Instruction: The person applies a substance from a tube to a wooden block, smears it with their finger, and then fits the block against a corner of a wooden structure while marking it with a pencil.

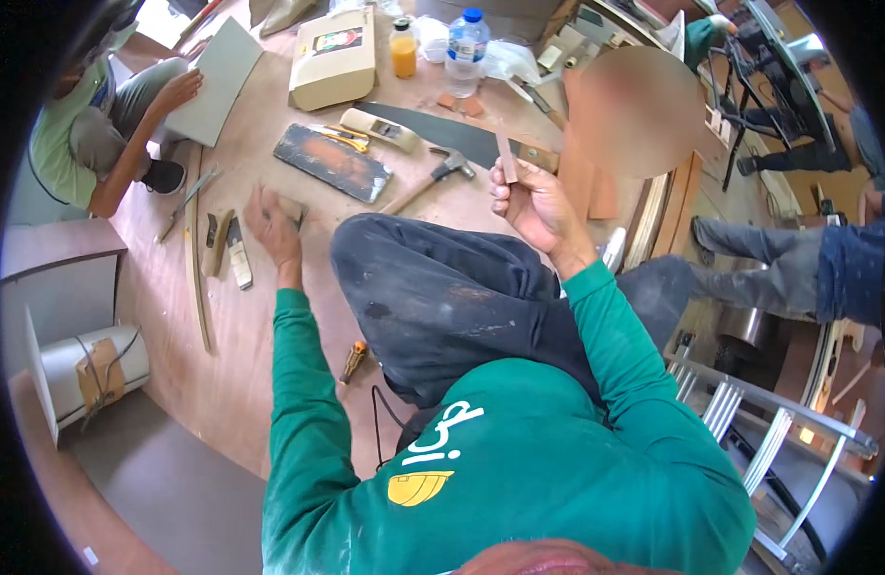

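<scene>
A: Where is the thin wooden strip point(506, 156) in relation to the right hand point(533, 201)?

B: It stands nearly upright above that hand, its lower end pinched between thumb and fingertips, the rest rising free over the plywood floor point(260, 326). The hand is raised above the person's bent knee, near the hammer point(433, 177) and the dark saw blade point(433, 129).

A: And the left hand point(270, 228)?

B: It presses down on a small tan block point(291, 209) on the floor, fingers curled over it. Most of the block is covered by the hand, so I cannot tell its full shape or whether it is gripped or merely held down.

A: Anything else hard to read?

B: The strip's lower end is hidden in the fingers. A blurred patch covers the area right of it. A screwdriver with an orange handle point(352, 361) lies beside the knee, partly tucked under the trouser leg.

A: How does the strip look?

B: Narrow, flat, straight, pale brown with a pinkish cast, plain on the face shown.

A: Nearby?

B: A chisel-like tool point(238, 254) and a curved wooden lath point(199, 278) lie left of the left hand; a dark flat stone point(332, 161) lies ahead.
</scene>
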The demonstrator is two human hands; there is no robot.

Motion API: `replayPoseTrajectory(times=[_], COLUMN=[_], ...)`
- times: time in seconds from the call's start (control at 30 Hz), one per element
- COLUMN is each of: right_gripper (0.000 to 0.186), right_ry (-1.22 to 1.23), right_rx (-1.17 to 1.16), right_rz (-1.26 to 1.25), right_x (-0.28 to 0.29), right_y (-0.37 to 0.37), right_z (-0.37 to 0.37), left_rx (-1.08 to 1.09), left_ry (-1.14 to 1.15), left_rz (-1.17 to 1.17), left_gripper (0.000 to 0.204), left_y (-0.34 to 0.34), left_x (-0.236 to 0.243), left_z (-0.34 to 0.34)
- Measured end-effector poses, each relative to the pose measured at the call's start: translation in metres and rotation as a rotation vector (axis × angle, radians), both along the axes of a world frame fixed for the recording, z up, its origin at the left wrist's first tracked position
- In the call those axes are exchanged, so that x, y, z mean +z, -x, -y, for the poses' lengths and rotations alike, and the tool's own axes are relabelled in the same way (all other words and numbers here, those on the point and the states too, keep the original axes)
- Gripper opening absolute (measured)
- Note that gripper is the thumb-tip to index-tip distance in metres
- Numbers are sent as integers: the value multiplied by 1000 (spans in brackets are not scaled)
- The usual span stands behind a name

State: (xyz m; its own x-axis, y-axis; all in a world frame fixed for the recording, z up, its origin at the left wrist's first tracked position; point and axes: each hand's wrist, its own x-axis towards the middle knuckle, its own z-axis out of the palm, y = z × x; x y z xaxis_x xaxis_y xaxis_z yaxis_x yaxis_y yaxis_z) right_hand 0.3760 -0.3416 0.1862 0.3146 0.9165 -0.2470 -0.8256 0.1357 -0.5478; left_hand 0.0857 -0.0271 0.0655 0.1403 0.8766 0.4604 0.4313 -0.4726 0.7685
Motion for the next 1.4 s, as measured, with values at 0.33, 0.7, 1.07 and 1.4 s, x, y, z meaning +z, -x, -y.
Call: replayPoseTrajectory(times=[0.33,0.7,1.07,1.4], right_gripper=[21,24,26,23], right_ry=[-140,86,162,328], right_rx=[-12,-45,-13,137], right_rz=[-63,232,323,429], right_x=[-13,-20,-19,-63], right_y=[-29,-56,-54,-59], right_z=[74,136,141,151], left_rx=[-937,-1324,-1471,-1044], left_ry=[736,857,989,877], left_rz=[324,253,264,173], left_gripper=[72,35,25,30], left_y=[-211,-254,-259,-236], left_x=[136,105,60,31], left_z=[216,243,241,209])
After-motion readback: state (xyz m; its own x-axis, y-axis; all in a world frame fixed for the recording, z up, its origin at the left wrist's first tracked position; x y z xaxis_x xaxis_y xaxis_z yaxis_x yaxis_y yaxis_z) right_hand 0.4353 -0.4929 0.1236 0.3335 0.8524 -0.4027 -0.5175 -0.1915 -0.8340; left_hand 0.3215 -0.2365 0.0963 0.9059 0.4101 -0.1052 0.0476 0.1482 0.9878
